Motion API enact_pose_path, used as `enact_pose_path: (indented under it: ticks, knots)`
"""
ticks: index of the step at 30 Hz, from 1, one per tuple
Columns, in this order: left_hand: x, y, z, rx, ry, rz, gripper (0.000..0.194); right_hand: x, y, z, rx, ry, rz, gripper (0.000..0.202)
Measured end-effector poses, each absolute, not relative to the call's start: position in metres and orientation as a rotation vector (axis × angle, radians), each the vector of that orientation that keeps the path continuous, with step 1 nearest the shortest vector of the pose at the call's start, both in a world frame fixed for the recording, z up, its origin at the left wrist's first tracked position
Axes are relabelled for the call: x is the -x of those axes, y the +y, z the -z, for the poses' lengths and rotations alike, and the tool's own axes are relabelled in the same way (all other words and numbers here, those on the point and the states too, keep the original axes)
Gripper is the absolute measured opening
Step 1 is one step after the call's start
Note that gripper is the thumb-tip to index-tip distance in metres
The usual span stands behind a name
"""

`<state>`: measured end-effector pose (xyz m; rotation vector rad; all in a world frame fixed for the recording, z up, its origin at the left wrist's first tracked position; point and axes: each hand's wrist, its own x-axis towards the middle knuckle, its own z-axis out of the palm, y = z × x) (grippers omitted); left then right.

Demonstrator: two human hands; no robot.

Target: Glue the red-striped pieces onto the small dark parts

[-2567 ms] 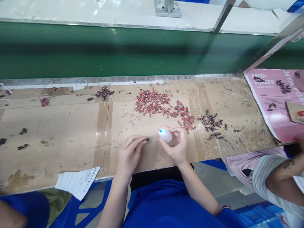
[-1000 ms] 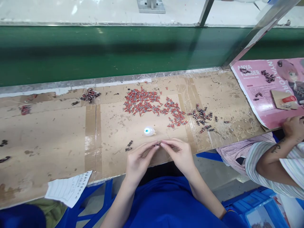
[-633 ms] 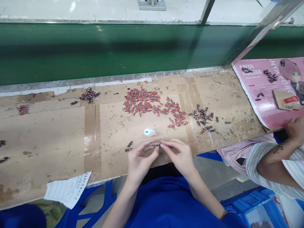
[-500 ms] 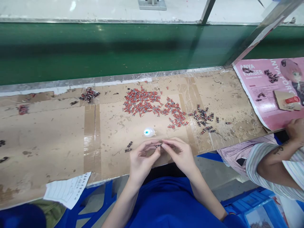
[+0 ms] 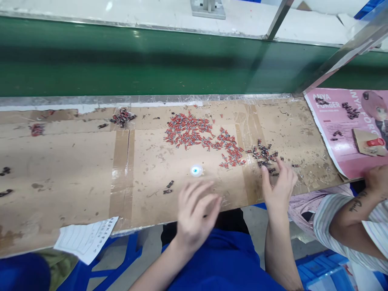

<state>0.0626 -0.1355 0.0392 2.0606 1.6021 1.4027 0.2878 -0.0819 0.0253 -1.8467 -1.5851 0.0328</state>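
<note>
My right hand (image 5: 279,184) is at the near edge of a pile of small dark parts (image 5: 263,153) with reddish bits. Its thumb and index finger are apart, the tips among the nearest pieces. My left hand (image 5: 195,214) is over the front edge of the cardboard-covered bench (image 5: 157,169), fingers loosely curled and smeared by motion. Whether anything is in it I cannot make out. Just beyond it stands a small white round item with a blue centre (image 5: 196,170). A large heap of small red and silver parts (image 5: 189,129) spreads farther back.
Two dark pieces (image 5: 169,188) lie left of my left hand. Another dark cluster (image 5: 123,117) sits at the back left. A paper sheet (image 5: 86,240) overhangs the front edge. At right are a pink poster (image 5: 336,141) and a co-worker's arm (image 5: 348,210). A green panel (image 5: 136,60) runs behind.
My hands, together around a small dark piece before, have parted. The right one has moved right to the dark pile; the left one has drawn back slightly. The view has shifted a little.
</note>
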Motion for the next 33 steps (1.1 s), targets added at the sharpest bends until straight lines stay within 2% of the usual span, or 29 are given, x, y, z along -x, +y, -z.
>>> enact_pose_path:
  ticks: [3, 8, 14, 18, 24, 33]
  knots:
    - [-0.02, -0.136, -0.035, -2.056, 1.972, -1.232, 0.012, -0.267, -0.077, -0.022, 1.742, -1.723, -0.03, 0.057]
    - [0.024, -0.131, -0.011, -2.009, 2.191, -0.888, 0.018, -0.196, -0.073, -0.007, 1.397, -2.007, -0.48, 0.057]
    - [0.022, -0.125, 0.005, -2.011, 2.13, -0.629, 0.033, -0.159, -0.064, 0.002, 1.316, -1.983, -0.813, 0.025]
    - [0.013, -0.12, 0.004, -2.007, 1.963, -0.699, 0.046, -0.171, -0.07, -0.001, 1.259, -1.741, -1.043, 0.028]
    - [-0.008, -0.11, 0.01, -1.911, 1.739, -0.95, 0.017, -0.199, -0.08, -0.008, 1.313, -1.295, -1.144, 0.033]
    - [-0.008, -0.115, 0.018, -1.958, 1.902, -0.992, 0.013, -0.2, -0.082, -0.012, 1.373, -1.154, -1.137, 0.025]
